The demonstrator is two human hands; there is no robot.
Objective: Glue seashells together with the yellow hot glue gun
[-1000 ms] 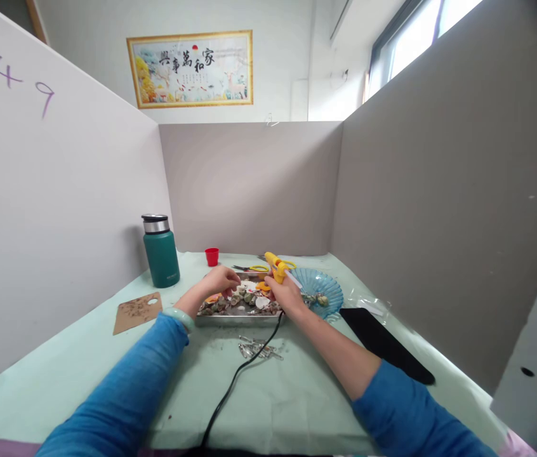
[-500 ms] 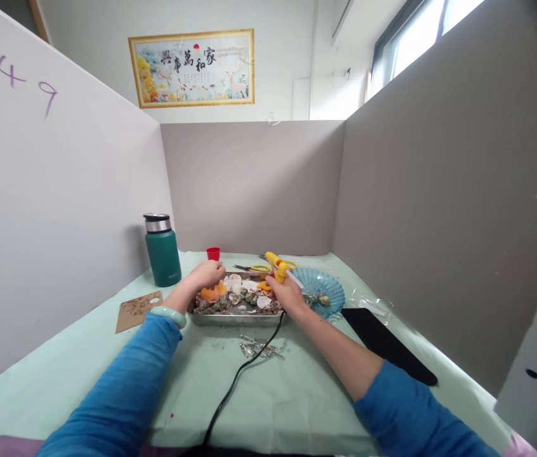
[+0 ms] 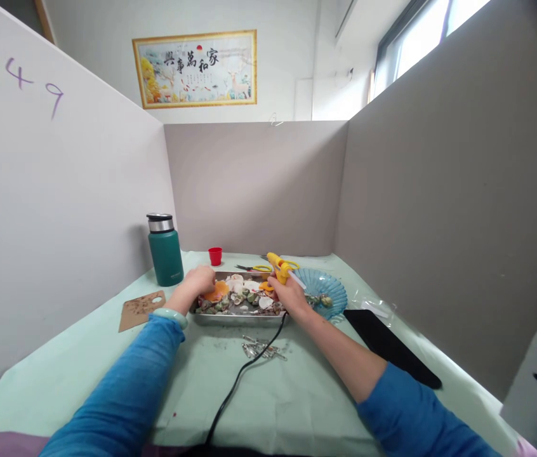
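Note:
My right hand is wrapped round a yellow hot glue gun, tilted over the right end of a metal tray. From the glue gun a black cord runs down toward me. The tray holds many shells, among them an orange scallop shell and a white shell. At the tray's back left corner is my left hand, fingers curled downward; whatever they pinch is hidden. A pale bangle circles that wrist.
Behind the tray stand a red cup and yellow-handled scissors. A green bottle and a brown card are left. Right are a blue plate and a black flat piece. Small metal clips lie in front.
My left hand has moved left along the tray's back edge to its corner, uncovering more of the orange shell and red cup. My right hand keeps hold of the glue gun, nearly still.

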